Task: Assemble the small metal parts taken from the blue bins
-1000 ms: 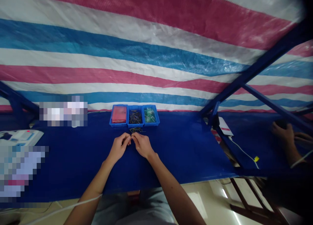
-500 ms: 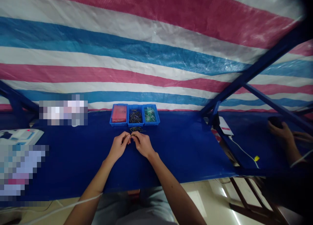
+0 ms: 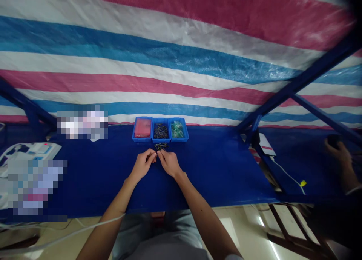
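My left hand (image 3: 144, 163) is closed in a pinch just above the blue table (image 3: 215, 173). My right hand (image 3: 170, 163) meets it fingertip to fingertip, its fingers also pressed together. Whatever they pinch is too small and too hidden to make out. Just beyond my fingertips lies a small loose pile of thin dark metal pins or screws (image 3: 162, 146). Behind the pile stands a blue bin of similar dark metal pieces (image 3: 161, 131). To its left is a bin holding red flat packets (image 3: 142, 128), and to its right one with green-and-clear small bags (image 3: 177, 129).
A white phone (image 3: 267, 144) with a cable lies on the right, by a blue frame post (image 3: 256, 128). Farther right, another person's hand (image 3: 341, 153) holds a dark object. On the left lies a white case (image 3: 48, 150). A striped sheet (image 3: 169, 75) hangs behind.
The view has shifted slightly, so the bins and hands sit a little farther right. My hands stay pinched together near the pile. The other person's hand has moved a little.
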Demonstrator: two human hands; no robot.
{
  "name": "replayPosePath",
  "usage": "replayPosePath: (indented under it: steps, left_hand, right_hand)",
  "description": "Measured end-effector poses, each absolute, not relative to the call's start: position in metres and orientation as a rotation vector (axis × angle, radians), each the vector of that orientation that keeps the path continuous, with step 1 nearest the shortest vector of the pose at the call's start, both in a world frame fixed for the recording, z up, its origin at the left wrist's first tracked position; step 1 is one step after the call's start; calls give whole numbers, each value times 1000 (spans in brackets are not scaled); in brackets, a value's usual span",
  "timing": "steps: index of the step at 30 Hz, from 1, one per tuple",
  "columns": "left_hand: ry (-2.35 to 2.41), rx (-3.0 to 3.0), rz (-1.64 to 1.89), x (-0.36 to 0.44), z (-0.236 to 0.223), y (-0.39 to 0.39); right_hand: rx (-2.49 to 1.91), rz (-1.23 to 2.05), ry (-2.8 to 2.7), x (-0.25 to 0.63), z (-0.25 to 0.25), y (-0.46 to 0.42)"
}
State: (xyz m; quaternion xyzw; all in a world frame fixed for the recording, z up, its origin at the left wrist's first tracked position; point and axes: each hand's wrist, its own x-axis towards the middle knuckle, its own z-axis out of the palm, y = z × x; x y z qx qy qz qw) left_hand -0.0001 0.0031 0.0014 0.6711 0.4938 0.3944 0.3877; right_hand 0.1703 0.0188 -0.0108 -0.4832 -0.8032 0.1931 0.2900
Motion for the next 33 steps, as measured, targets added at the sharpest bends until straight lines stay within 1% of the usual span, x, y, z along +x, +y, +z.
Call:
replayPosePath:
  steps: [3, 9, 14, 22, 33]
  left_hand:
    - [1257, 1703, 1006, 0, 2, 3]
    - [1285, 1675, 1038, -2, 6, 1]
    - [1290, 1665, 1044, -1, 8, 1]
    - [1295, 1671, 1053, -1, 6, 2]
    - [1309, 1636, 1078, -1, 1, 4]
  right_hand:
    - [-1288, 571, -2120, 171, -10, 19]
    - [-1121, 737, -1996, 173, -3, 17]
    - [-1071, 750, -1985, 173, -3, 18]
    - [-1149, 767, -1992, 173, -6, 18]
    - [-1092, 785, -1821, 171, -9, 20]
